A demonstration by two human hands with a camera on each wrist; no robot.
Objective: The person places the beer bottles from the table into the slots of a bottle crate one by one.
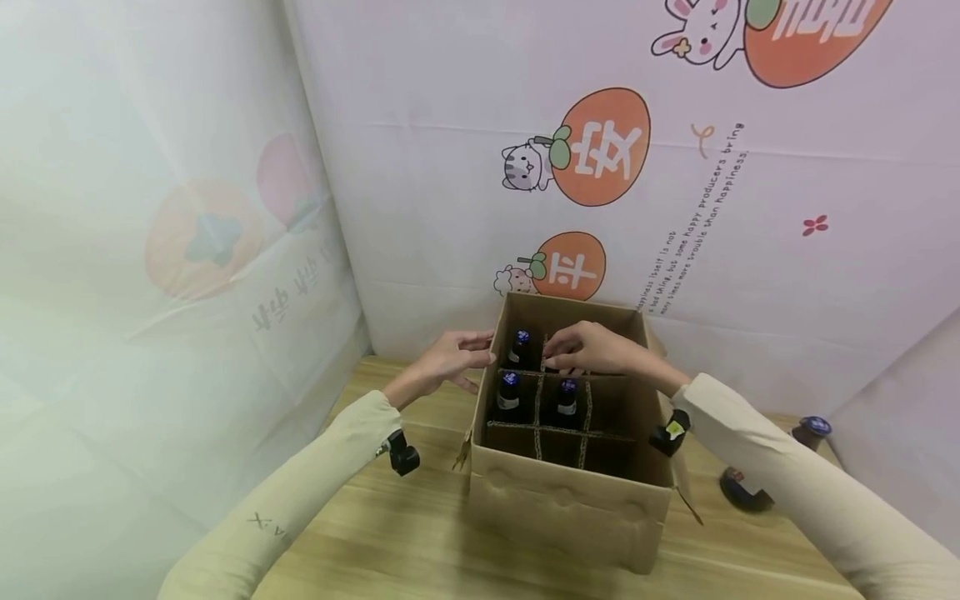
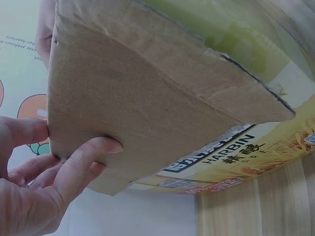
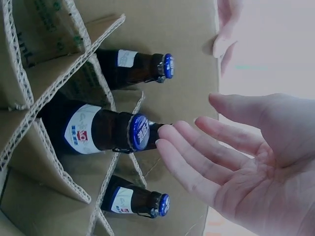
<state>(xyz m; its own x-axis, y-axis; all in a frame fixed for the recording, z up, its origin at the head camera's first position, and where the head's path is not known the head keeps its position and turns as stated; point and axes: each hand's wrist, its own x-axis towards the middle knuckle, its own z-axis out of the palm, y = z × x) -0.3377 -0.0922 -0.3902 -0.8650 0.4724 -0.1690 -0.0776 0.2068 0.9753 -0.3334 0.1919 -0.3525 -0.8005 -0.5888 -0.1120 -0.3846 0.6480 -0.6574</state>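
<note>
An upright cardboard box [image 1: 570, 508] with crossed cardboard dividers [image 1: 536, 442] holds several dark beer bottles [image 3: 93, 129] with blue caps. My left hand [image 1: 448, 360] is at the box's left wall, fingertips at its rim. In the left wrist view, one finger of it [image 2: 93, 147] presses the outer cardboard, slightly denting it. My right hand [image 1: 592, 348] reaches over a back compartment of the box. Its extended fingers [image 3: 187, 147] come close to a bottle neck partly hidden behind the nearest blue cap [image 3: 140, 132]. Nothing lies in its palm.
Another blue-capped bottle [image 1: 812, 429] stands right of the box, its middle hidden by my right sleeve. Side flaps [image 1: 461, 450] stick out from the box. Behind the wooden table [image 1: 390, 533] hangs a printed white curtain [image 1: 450, 192].
</note>
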